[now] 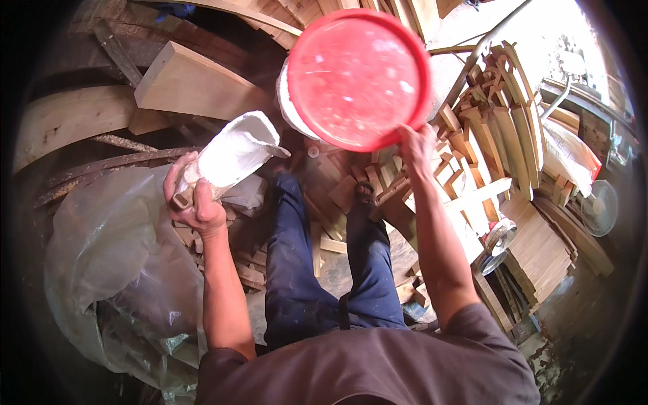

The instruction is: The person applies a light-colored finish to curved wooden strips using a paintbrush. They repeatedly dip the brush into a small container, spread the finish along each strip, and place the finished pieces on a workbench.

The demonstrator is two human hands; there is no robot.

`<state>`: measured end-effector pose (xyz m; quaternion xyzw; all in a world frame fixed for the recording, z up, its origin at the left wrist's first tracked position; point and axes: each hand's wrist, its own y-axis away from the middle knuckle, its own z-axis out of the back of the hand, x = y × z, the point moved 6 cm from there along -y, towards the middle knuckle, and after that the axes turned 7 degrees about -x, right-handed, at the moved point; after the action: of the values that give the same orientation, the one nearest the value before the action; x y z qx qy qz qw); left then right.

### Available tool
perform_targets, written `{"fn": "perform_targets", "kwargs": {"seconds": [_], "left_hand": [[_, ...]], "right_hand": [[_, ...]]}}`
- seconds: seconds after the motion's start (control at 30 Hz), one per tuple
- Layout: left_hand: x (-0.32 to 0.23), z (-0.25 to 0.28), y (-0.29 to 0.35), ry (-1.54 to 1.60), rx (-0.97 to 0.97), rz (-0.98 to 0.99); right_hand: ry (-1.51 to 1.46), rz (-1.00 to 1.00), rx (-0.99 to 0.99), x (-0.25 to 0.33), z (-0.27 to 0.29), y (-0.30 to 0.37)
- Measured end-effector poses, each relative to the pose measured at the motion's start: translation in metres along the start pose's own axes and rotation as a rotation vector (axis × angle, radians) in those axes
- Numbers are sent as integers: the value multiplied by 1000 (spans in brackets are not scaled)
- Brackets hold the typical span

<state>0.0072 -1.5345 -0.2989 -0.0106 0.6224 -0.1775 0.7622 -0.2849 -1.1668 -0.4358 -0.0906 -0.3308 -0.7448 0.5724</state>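
Note:
My left hand [204,214] is closed round the narrow end of a white scoop [241,150]. The scoop looks cut from a plastic container, and its wide, uneven mouth points up and to the right. At the narrow end, a brownish stub sticks out between my fingers. My right hand [416,147] grips the near right edge of a round red lid [358,81] marked with whitish smears. Behind the lid, a white bucket [289,108] shows only along its left side. Whether the lid touches the bucket cannot be made out, and the bucket's contents are hidden.
Clear plastic sheeting [101,250] is bunched at the left. Wide boards [196,84] lie at the far left. Curved wooden pieces [503,135] are stacked at the right, beside a fan [599,208]. Wood offcuts surround my feet.

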Motion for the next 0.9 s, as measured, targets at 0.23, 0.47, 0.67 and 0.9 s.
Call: {"fn": "perform_targets", "kwargs": {"seconds": [0.23, 0.47, 0.67, 0.9], "left_hand": [[10, 21, 0, 9, -31, 31], [22, 36, 14, -43, -29, 55], [26, 31, 24, -80, 33, 64], [25, 18, 26, -18, 57, 89]], "right_hand": [[250, -17, 77, -58, -117, -38], [403, -25, 17, -26, -90, 3], [319, 88, 214, -29, -114, -7], [520, 1005, 124, 52, -132, 35]]}}
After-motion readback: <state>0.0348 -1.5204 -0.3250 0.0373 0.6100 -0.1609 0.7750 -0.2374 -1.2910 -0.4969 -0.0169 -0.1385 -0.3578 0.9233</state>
